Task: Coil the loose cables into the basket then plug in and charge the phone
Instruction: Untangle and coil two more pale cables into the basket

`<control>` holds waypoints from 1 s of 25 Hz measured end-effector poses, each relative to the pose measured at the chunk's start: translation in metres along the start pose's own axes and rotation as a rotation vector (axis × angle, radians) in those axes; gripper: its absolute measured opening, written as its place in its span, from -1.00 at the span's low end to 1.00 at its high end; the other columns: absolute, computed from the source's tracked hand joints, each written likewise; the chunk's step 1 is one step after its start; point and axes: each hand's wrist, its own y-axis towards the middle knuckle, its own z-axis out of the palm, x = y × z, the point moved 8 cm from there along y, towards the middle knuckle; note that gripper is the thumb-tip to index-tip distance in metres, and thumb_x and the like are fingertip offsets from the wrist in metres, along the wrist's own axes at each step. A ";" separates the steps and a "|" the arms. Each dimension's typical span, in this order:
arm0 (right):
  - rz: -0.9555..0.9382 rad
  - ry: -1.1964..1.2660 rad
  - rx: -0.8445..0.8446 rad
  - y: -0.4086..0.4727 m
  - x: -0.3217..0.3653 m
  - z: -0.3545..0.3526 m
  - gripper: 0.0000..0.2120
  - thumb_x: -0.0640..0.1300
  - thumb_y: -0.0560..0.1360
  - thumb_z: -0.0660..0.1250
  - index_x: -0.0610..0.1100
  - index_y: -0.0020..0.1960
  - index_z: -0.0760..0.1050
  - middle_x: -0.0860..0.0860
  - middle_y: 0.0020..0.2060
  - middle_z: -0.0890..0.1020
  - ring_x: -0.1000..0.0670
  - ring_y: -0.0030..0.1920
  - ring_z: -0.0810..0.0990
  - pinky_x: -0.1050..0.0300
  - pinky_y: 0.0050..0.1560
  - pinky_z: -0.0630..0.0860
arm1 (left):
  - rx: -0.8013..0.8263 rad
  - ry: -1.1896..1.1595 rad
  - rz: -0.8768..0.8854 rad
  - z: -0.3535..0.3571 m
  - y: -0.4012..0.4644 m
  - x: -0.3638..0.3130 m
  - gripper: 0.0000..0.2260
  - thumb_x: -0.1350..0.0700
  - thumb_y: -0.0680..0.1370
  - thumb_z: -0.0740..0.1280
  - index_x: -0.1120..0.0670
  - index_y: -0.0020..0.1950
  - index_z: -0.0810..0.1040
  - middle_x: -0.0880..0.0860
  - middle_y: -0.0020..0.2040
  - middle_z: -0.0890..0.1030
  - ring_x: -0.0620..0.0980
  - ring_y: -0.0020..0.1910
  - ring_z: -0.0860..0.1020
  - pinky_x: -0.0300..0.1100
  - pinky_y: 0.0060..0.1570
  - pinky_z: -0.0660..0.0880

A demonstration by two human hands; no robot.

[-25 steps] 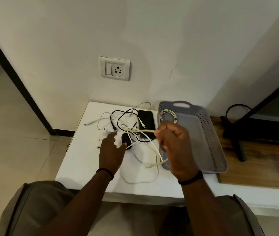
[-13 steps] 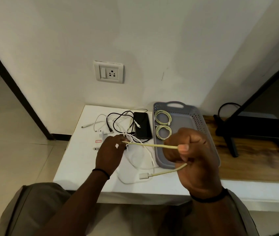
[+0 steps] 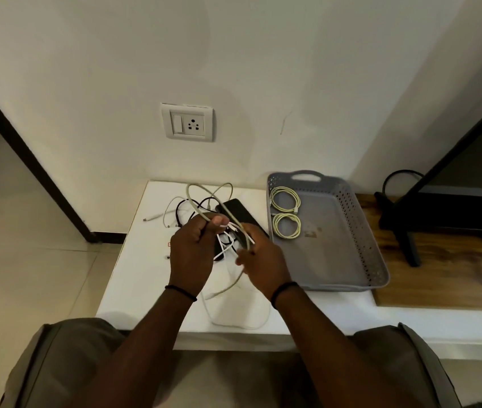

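Note:
My left hand (image 3: 194, 254) pinches a pale yellow cable (image 3: 192, 201) that arcs up in a loop above the white table (image 3: 133, 278). My right hand (image 3: 263, 260) grips the same cable lower down, and its free end hangs toward the table's front. A black phone (image 3: 238, 212) lies behind my hands among tangled black and white cables (image 3: 175, 213). Two coiled yellow cables (image 3: 285, 212) lie in the left end of the grey basket (image 3: 360, 231).
A wall socket with a switch (image 3: 188, 123) sits above the table. A white cable (image 3: 234, 322) loops near the table's front edge. To the right is a wooden surface (image 3: 440, 275) with a black stand (image 3: 404, 231) and a dark screen.
My right hand has come back in from the right toward my left hand. The stretched yellow cable now forms a raised loop, and my left hand has lifted off the table holding it.

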 end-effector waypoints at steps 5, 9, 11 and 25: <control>-0.103 0.037 -0.049 0.041 0.033 0.019 -0.83 -0.07 0.49 0.26 0.06 0.02 0.57 0.12 -0.19 0.65 0.03 -0.16 0.63 -0.13 -0.10 0.60 | 0.082 0.020 0.030 0.003 0.002 -0.008 -0.81 0.09 0.60 0.29 0.09 0.07 0.68 -0.05 0.00 0.71 -0.12 0.05 0.64 -0.09 0.10 0.56; -0.196 -0.026 -0.106 0.059 0.050 0.009 -0.80 -0.16 0.48 0.28 -0.02 0.02 0.63 0.04 -0.08 0.69 -0.02 -0.03 0.64 -0.03 0.05 0.56 | 0.037 0.031 0.039 0.004 -0.002 -0.013 -0.77 0.20 0.59 0.32 0.13 0.24 0.60 -0.10 0.09 0.65 -0.38 0.03 0.56 -0.53 -0.06 0.42; -0.206 -0.161 -0.143 0.076 0.058 0.000 -0.77 -0.07 0.57 0.26 -0.05 0.16 0.62 -0.06 0.05 0.69 -0.10 0.10 0.63 0.00 0.14 0.52 | -0.013 0.196 0.031 0.004 -0.006 -0.002 -0.77 0.15 0.58 0.35 0.10 0.24 0.59 -0.12 -0.03 0.65 -0.35 -0.07 0.55 -0.47 -0.08 0.40; -0.505 0.280 -0.462 0.051 0.173 -0.096 -0.74 -0.04 0.65 0.17 -0.12 0.15 0.58 -0.04 -0.29 0.64 0.12 -0.38 0.50 0.11 -0.32 0.47 | 0.612 0.947 -0.186 0.035 -0.030 0.116 -0.36 -0.11 0.64 0.15 0.00 0.60 -0.10 0.04 0.61 -0.14 0.09 0.57 0.06 0.02 0.46 0.23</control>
